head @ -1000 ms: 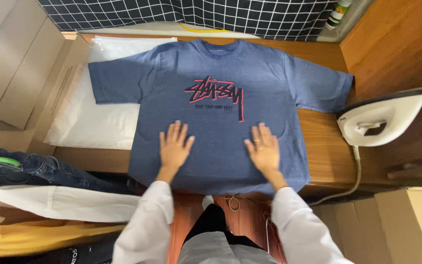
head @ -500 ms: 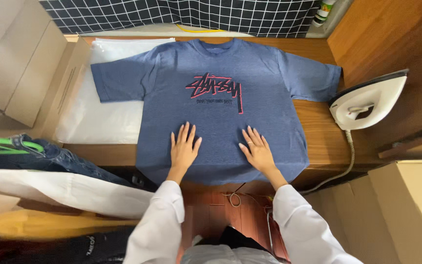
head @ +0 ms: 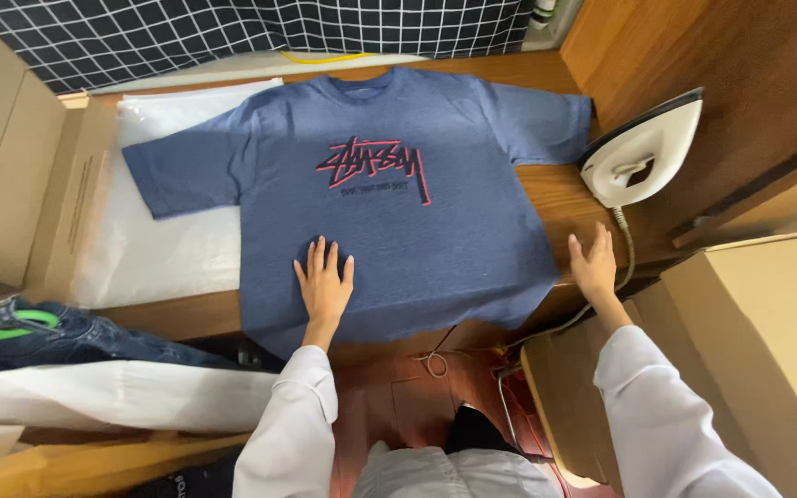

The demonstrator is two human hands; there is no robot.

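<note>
A blue short-sleeved T-shirt (head: 417,212) with a red printed design lies flat, front up, on a wooden table (head: 565,198). My left hand (head: 325,281) presses palm-down on the shirt's lower part, fingers spread. Off the shirt to the right, my right hand (head: 594,263) hovers open with fingers apart over the table's edge, a short way below a white iron (head: 643,152) that stands on its heel. The iron's cord (head: 620,267) runs down past my right hand.
A white plastic sheet (head: 172,244) lies under the shirt's left side. Cardboard boxes stand at the left (head: 11,166) and lower right (head: 749,360). Jeans (head: 57,337) and a green hanger (head: 2,323) lie lower left. A black grid cloth (head: 232,28) hangs behind.
My right hand has left the shirt and moved right, toward the iron. My left hand stays pressed on the shirt. The camera has shifted closer.
</note>
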